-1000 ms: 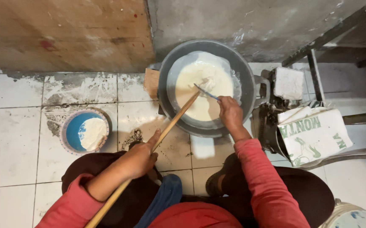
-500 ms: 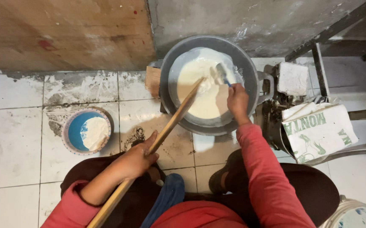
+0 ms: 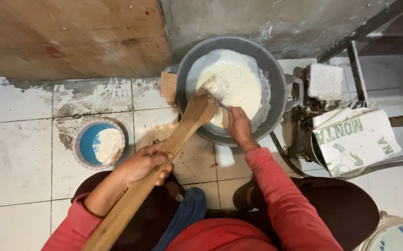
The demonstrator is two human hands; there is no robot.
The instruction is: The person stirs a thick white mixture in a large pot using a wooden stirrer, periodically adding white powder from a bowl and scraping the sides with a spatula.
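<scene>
A large grey metal pan (image 3: 276, 74) sits on the tiled floor and holds pale white batter (image 3: 236, 86). My left hand (image 3: 141, 162) grips a long wooden paddle (image 3: 173, 144) whose broad end rests at the pan's near-left rim. My right hand (image 3: 238, 125) is over the pan's near edge and holds a thin metal utensil (image 3: 215, 100) that scrapes batter off the paddle's blade. Both sleeves are red.
A blue bowl (image 3: 83, 146) with white flour stands on the floor to the left. A wooden board (image 3: 71, 37) leans on the concrete wall behind. A white printed sack (image 3: 357, 139) and a metal stand (image 3: 313, 116) lie to the right.
The paddle's blade has come back from the pan's middle to its near-left rim. My right hand has moved from the right side of the batter toward the blade, scraping it.
</scene>
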